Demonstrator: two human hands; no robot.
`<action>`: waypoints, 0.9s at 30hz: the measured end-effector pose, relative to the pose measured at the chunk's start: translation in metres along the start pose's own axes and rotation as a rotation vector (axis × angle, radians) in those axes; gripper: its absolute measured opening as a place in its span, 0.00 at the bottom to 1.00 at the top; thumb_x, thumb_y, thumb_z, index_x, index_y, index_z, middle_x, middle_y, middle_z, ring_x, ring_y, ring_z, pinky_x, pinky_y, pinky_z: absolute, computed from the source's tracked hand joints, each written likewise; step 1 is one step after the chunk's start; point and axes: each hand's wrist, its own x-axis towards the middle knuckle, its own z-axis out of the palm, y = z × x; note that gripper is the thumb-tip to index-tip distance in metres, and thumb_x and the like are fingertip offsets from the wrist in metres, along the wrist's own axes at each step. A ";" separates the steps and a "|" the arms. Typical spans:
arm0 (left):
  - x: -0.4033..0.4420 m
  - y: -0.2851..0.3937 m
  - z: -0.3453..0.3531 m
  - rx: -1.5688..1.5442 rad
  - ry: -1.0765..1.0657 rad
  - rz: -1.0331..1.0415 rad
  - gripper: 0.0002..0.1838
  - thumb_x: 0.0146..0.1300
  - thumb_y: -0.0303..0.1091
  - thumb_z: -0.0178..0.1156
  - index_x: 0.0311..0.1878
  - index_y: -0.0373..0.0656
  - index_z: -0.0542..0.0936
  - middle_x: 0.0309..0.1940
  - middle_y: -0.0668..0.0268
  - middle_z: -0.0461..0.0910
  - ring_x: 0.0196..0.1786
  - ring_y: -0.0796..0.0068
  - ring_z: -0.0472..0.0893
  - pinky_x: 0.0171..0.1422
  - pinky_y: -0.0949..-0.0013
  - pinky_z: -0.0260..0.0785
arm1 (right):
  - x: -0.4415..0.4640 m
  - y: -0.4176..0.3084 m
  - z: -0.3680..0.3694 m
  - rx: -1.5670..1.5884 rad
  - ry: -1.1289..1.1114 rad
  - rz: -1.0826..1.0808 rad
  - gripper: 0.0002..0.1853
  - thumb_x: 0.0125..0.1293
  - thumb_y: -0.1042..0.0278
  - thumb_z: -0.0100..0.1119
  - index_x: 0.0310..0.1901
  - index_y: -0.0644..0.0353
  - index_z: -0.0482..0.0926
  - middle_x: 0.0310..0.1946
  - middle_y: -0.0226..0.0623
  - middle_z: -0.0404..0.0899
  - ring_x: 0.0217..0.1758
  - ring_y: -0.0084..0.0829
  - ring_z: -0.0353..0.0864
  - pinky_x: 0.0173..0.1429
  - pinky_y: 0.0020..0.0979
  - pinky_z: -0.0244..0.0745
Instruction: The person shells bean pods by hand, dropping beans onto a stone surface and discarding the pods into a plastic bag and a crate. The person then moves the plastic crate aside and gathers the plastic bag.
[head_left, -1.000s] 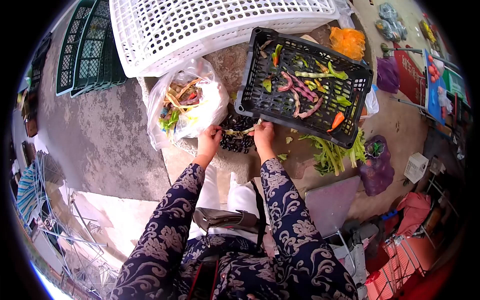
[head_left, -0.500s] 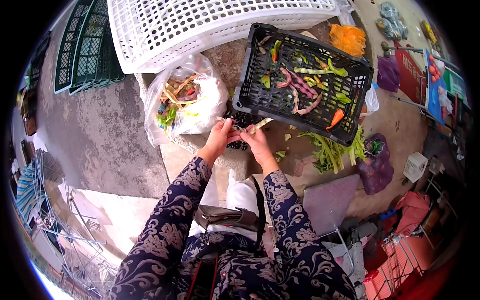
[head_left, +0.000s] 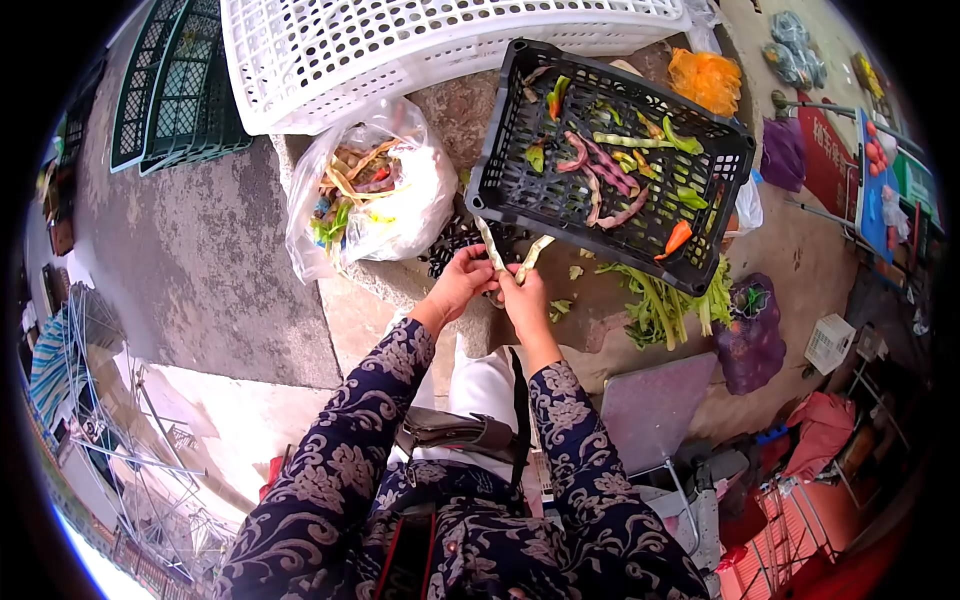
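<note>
Mid-frame, the left hand [head_left: 462, 284] and right hand [head_left: 524, 300] pinch a pod [head_left: 533, 257] (maybe split; hard to see). A loose grip could drop it.

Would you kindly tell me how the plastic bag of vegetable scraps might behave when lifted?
The plastic bag would probably sag, its film being thin and crumpled; its mouth gapes, so scraps could spill if tilted.

the slab [head_left: 458, 120] carries a clear bag [head_left: 420, 200], black beans [head_left: 448, 243], a black crate [head_left: 545, 222] and, at its far side, a white crate [head_left: 450, 72]. on the floor [head_left: 800, 240] lie greens [head_left: 665, 310] and a purple net [head_left: 748, 340].
</note>
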 end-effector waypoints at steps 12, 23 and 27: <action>-0.050 0.040 -0.020 0.314 0.049 -0.125 0.28 0.68 0.56 0.42 0.64 0.49 0.64 0.58 0.66 0.68 0.56 0.69 0.70 0.59 0.61 0.63 | -0.011 -0.025 0.005 0.900 -0.327 0.305 0.07 0.66 0.71 0.47 0.44 0.61 0.71 0.35 0.37 0.78 0.37 0.31 0.79 0.42 0.32 0.74; -0.053 0.027 -0.044 0.607 -0.034 0.000 0.17 0.59 0.32 0.61 0.51 0.42 0.74 0.39 0.73 0.78 0.38 0.83 0.75 0.40 0.76 0.69 | -0.014 -0.025 0.046 0.459 -0.173 0.213 0.08 0.66 0.64 0.52 0.40 0.59 0.70 0.28 0.32 0.77 0.23 0.23 0.77 0.23 0.24 0.70; -0.061 0.048 -0.042 0.913 0.032 0.023 0.13 0.60 0.31 0.60 0.47 0.40 0.75 0.38 0.71 0.78 0.39 0.81 0.75 0.42 0.76 0.68 | -0.008 -0.020 0.053 0.282 -0.113 0.119 0.08 0.66 0.64 0.51 0.40 0.60 0.70 0.28 0.31 0.76 0.26 0.23 0.77 0.26 0.26 0.71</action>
